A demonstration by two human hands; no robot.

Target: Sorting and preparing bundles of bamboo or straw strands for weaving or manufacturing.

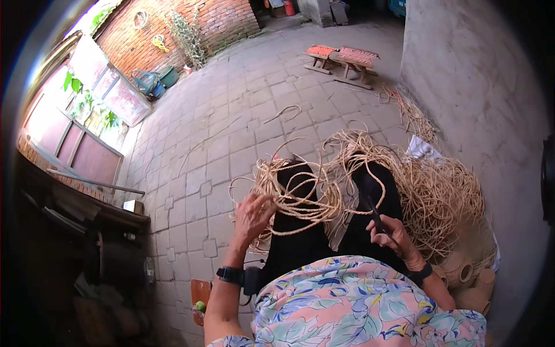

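While left hand (252, 216) grips cord (330, 206), right hand (394, 237) holds tool (378, 222); stools (358, 56) beyond

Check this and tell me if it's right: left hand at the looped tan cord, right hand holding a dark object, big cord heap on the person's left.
Wrong side: the head view shows the big cord heap on the person's right. The rest stands: left hand at the looped tan cord, right hand holding a dark object.
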